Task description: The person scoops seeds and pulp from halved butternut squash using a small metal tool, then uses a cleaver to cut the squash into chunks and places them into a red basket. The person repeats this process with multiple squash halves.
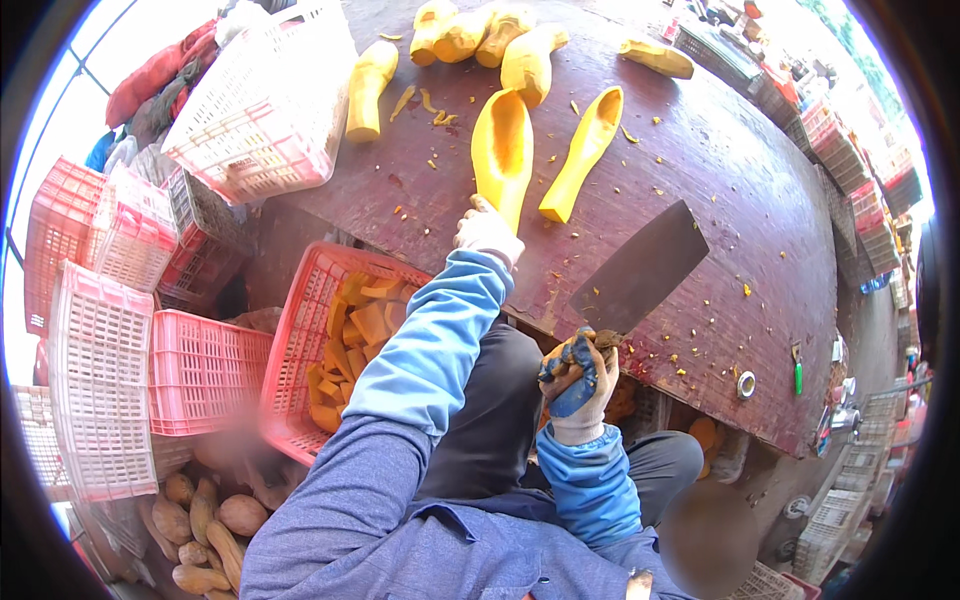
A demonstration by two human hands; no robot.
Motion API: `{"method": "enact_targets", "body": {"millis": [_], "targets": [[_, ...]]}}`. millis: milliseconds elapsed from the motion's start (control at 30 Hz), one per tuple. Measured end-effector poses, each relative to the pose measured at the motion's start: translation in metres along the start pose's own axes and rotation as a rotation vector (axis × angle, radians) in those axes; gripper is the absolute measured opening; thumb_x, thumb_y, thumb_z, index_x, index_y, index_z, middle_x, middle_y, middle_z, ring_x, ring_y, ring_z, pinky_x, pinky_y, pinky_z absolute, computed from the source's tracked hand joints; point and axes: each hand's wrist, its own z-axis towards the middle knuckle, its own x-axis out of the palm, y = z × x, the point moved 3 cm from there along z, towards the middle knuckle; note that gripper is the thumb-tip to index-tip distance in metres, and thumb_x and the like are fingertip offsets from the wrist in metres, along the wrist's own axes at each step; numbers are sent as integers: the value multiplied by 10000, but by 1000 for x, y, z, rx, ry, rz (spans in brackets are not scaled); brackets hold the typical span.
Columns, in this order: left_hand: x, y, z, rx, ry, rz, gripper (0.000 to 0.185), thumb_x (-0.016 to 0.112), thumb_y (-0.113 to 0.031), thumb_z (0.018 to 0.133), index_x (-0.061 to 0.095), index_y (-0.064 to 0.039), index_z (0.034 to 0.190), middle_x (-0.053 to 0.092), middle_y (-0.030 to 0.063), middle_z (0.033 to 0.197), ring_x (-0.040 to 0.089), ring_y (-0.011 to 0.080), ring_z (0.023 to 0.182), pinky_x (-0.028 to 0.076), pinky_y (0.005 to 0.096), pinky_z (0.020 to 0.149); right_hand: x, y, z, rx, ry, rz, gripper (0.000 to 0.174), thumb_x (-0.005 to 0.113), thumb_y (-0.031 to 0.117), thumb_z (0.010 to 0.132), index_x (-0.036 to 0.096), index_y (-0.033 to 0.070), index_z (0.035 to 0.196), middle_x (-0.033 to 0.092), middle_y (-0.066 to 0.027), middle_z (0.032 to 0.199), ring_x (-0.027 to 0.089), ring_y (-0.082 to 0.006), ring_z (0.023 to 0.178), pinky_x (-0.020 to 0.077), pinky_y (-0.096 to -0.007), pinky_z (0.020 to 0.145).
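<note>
My left hand (pixel 487 232), in a pale work glove, grips the narrow near end of a peeled butternut squash half (pixel 504 150). The half lies on the table with its scooped hollow facing up. My right hand (pixel 581 382), in a glove with a blue coating, is closed around the handle of a broad cleaver (pixel 641 270). The dark blade points away to the right, above the tabletop. Between the blade and my left hand lies another hollowed squash half (pixel 585 154), with nothing touching it. Several peeled squash pieces (pixel 525 64) rest at the far side.
A red plastic crate (pixel 289 360) of cut squash chunks (pixel 367 322) stands left of my knees. Unpeeled squashes (pixel 202 517) lie on the floor. The wooden table (pixel 750 225) bears scraps, a tape roll (pixel 745 385) and a green-handled peeler (pixel 798 371). A white crate (pixel 262 97) stands at its left edge.
</note>
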Motion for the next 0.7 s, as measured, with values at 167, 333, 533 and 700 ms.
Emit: {"method": "enact_targets", "body": {"millis": [167,333,533,700], "targets": [[-3,17,25,5,4,-28,1109,910,-357,769,276,27,1594,659,216,1379,678,324,1271,539,392,1091,-20,3,-1,6,-33,-87,161,666,60,959,619,0,1100,633,-100,787,639,-222,589,551,-354,547],[-11,81,38,169,335,-846,516,822,-174,702,690,39,1153,747,168,1021,741,297,858,624,412,763,-24,18,-4,36,-35,-76,123,681,33,959,629,8,1067,667,-77,799,644,-176,598,540,-318,552],[-4,225,-71,316,532,-1420,659,788,-149,671,630,52,1279,745,150,1060,739,245,847,622,381,781,28,57,1,-161,284,-600,105,714,-7,969,633,15,1032,607,16,722,564,-47,609,474,-242,540],[-20,342,-192,256,496,-1444,823,894,-161,568,623,52,1316,736,126,1146,738,221,921,601,335,859,98,43,0,-547,564,-997,189,787,-1,890,644,3,1014,522,5,693,447,-62,616,426,-248,578]]}}
